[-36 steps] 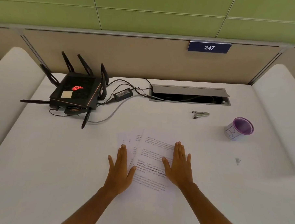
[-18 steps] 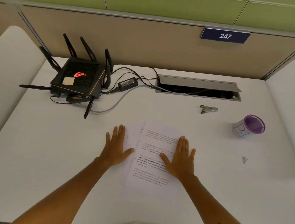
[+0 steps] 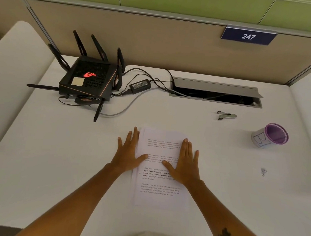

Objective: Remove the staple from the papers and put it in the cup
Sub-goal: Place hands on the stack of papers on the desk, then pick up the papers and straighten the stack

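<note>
A stack of printed white papers (image 3: 158, 187) lies in the middle of the white desk. My left hand (image 3: 129, 152) rests flat at the stack's left edge, fingers spread, holding nothing. My right hand (image 3: 185, 163) lies flat on the stack's right side, also empty. I cannot make out the staple on the papers. A metal staple remover (image 3: 226, 115) lies to the upper right of the papers. Further right stands a white cup with a purple rim (image 3: 269, 135), tilted with its mouth toward me.
A black router with antennas (image 3: 88, 79), its power brick (image 3: 140, 85) and cables sit at the back left. An open cable hatch (image 3: 215, 92) is set into the desk at the back. A small grey speck (image 3: 263, 171) lies at the right.
The fanned sheets have been pushed together into one squared stack. My left hand slid rightward against the stack's left edge; my right hand stayed on the papers.
</note>
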### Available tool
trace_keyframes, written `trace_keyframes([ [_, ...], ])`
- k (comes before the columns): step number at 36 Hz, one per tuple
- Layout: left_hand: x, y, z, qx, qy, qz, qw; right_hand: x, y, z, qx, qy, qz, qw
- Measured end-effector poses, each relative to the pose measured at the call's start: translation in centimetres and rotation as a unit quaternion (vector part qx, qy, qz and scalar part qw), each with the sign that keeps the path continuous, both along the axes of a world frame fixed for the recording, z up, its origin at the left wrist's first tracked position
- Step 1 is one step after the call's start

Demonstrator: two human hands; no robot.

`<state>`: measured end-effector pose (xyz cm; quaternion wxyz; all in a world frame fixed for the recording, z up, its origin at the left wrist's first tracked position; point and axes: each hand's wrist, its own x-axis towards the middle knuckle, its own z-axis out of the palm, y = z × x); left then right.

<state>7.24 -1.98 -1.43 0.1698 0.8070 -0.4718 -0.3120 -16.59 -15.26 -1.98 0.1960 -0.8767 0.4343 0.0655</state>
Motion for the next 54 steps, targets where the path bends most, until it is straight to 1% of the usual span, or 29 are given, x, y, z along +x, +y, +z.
trace_keyframes([
  [3, -0.7, -0.2, 0.4, -0.013, 0.034, 0.013, 0.999, 0.2, 0.1, -0.1, -0.004, -0.003, 0.005, 1.000],
  [5, -1.3, -0.3, 0.8, -0.039, 0.078, 0.034, 0.996, 0.2, 0.1, -0.1, -0.005, -0.008, 0.002, 1.000],
  [7, -1.8, -0.4, 1.6, -0.066, 0.145, 0.080, 0.984, 0.2, 0.2, -0.2, -0.006, -0.015, -0.001, 1.000],
  [9, -2.4, -0.4, 2.0, -0.085, 0.181, 0.139, 0.970, 0.1, 0.1, -0.3, -0.006, -0.021, -0.005, 1.000],
  [12, -3.8, 0.0, 3.2, -0.104, 0.198, 0.216, 0.950, 0.0, 0.1, -0.3, -0.001, -0.021, -0.005, 1.000],
  [15, -5.3, 0.7, 3.7, -0.118, 0.213, 0.257, 0.935, 0.1, 0.0, -0.3, 0.017, -0.023, -0.003, 1.000],
  [17, -6.2, 1.2, 3.9, -0.123, 0.232, 0.285, 0.922, 0.0, 0.0, -0.3, 0.034, -0.047, -0.005, 0.998],
  [18, -6.6, 1.4, 3.9, -0.126, 0.235, 0.296, 0.917, -0.2, 0.0, -0.2, 0.053, -0.081, -0.019, 0.995],
  [20, -7.0, 1.9, 4.2, -0.140, 0.244, 0.309, 0.909, -0.7, 0.3, 0.5, 0.122, -0.184, -0.093, 0.971],
  [22, -7.2, 2.3, 4.8, -0.162, 0.252, 0.321, 0.898, -1.2, 0.6, 1.6, 0.162, -0.273, -0.192, 0.929],
  [24, -7.0, 2.6, 5.3, -0.182, 0.258, 0.330, 0.890, -1.6, 1.1, 2.8, 0.168, -0.329, -0.265, 0.890],
  [26, -6.8, 2.8, 5.8, -0.184, 0.261, 0.341, 0.884, -2.0, 1.3, 4.0, 0.204, -0.349, -0.311, 0.860],
  [28, -6.5, 2.7, 6.5, -0.179, 0.277, 0.348, 0.878, -2.2, 1.1, 5.2, 0.266, -0.360, -0.319, 0.835],
  [30, -6.3, 2.6, 7.1, -0.179, 0.300, 0.341, 0.873, -2.4, 0.9, 6.0, 0.318, -0.370, -0.303, 0.819],
  [34, -6.5, 2.2, 8.9, -0.194, 0.334, 0.322, 0.864, -1.6, 0.9, 7.8, 0.376, -0.404, -0.286, 0.783],
  [36, -6.5, 1.8, 10.1, -0.204, 0.343, 0.314, 0.862, -1.3, 0.9, 8.7, 0.369, -0.415, -0.282, 0.782],
  [38, -6.4, 1.3, 11.5, -0.215, 0.349, 0.312, 0.857, -1.0, 0.9, 9.7, 0.339, -0.423, -0.275, 0.794],
  [40, -6.3, 1.0, 12.8, -0.232, 0.335, 0.313, 0.858, -0.9, 1.0, 11.0, 0.302, -0.439, -0.273, 0.801],
  [42, -6.3, 0.7, 14.3, -0.265, 0.312, 0.323, 0.853, -0.9, 1.1, 12.5, 0.267, -0.469, -0.272, 0.796],
  [46, -6.8, 0.5, 16.6, -0.355, 0.291, 0.337, 0.822, -1.4, 1.6, 15.2, 0.216, -0.547, -0.256, 0.767],
  [48, -7.2, 0.7, 17.0, -0.383, 0.272, 0.335, 0.817, -1.7, 2.1, 15.8, 0.186, -0.565, -0.244, 0.766],
  [51, -8.0, 0.9, 16.1, -0.396, 0.266, 0.325, 0.817, -1.9, 3.0, 15.1, 0.163, -0.551, -0.235, 0.784],
  [54, -8.8, 0.9, 14.4, -0.371, 0.269, 0.333, 0.824, -1.9, 3.8, 12.8, 0.182, -0.504, -0.253, 0.806],
])
